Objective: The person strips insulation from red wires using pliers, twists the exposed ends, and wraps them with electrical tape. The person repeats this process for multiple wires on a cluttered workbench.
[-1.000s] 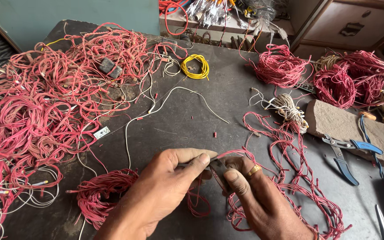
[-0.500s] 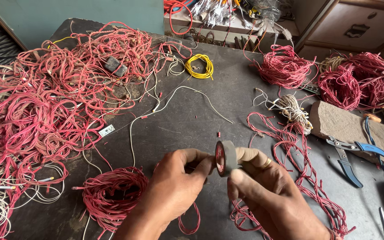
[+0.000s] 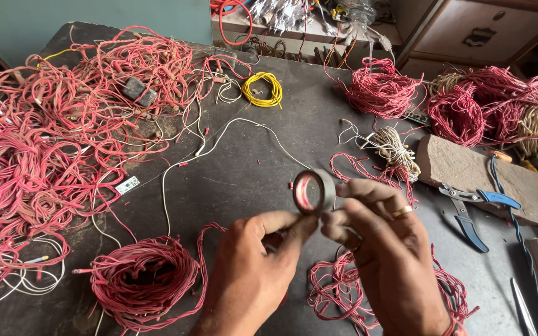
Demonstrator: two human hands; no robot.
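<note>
Tape roll [image 3: 314,191] raised, both hands' fingers [image 3: 350,190].

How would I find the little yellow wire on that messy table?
Start at the dark table and look to its far edge, just past the huge red wire tangle on the left. There lies the yellow wire coil, a small neat ring. It is the only yellow bundle; its neighbours are red or white.

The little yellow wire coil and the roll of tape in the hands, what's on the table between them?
In the head view, between yellow wire coil and tape roll: a thin white wire over dark tabletop.
</note>
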